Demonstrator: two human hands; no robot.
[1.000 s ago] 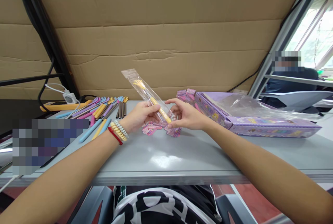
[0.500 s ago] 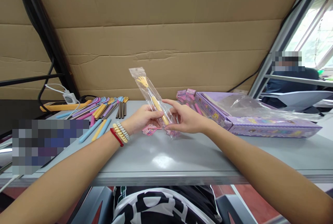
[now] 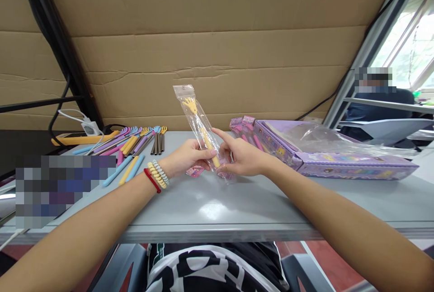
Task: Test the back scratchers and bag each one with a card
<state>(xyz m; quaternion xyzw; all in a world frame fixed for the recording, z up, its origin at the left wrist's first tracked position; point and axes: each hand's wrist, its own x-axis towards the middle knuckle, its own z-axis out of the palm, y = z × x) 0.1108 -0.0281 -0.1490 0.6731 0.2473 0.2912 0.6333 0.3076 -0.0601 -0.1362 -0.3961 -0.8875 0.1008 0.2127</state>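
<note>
A clear plastic bag (image 3: pixel 200 118) leans up to the left over the table, and inside it lies a yellow back scratcher (image 3: pixel 190 104) with its hand-shaped end at the top. My left hand (image 3: pixel 190 158) is closed on the bag from the left, thumb across the yellow handle. My right hand (image 3: pixel 242 154) pinches the bag's lower right side, index finger raised along its edge. Pink printed cards (image 3: pixel 195 171) show just behind my left hand. Part of the handle is hidden by my fingers.
Loose back scratchers (image 3: pixel 135 140) in several colours lie at the left. A purple display box (image 3: pixel 356 167) with plastic bags over it stands at the right, pink bagged pieces (image 3: pixel 249 131) beside it. Behind rises a cardboard wall (image 3: pixel 217 48). A person (image 3: pixel 376 102) sits at far right.
The bag with the yellow back scratcher has swung a little more upright, its top moving slightly right. Both hands keep hold of it in nearly the same place.
</note>
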